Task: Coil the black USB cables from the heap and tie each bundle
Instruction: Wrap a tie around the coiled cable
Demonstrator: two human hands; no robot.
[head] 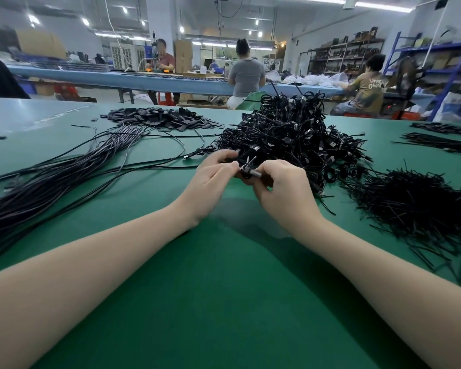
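Green matting [224, 288] covers the bench; a distant worker's shirt [370, 89] reads "OWN". Left hand [213, 179] and right hand [282, 185] pinch a small coiled black USB cable bundle [246, 170] before the tangled black cable heap [290, 134].

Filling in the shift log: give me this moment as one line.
step: tying bundle | left hand: holds cable bundle | right hand: pinches tie | heap: behind hands | table: green

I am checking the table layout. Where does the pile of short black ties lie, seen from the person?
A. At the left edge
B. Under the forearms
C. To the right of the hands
C: the pile of short black ties lies on the green table, right of the right hand.
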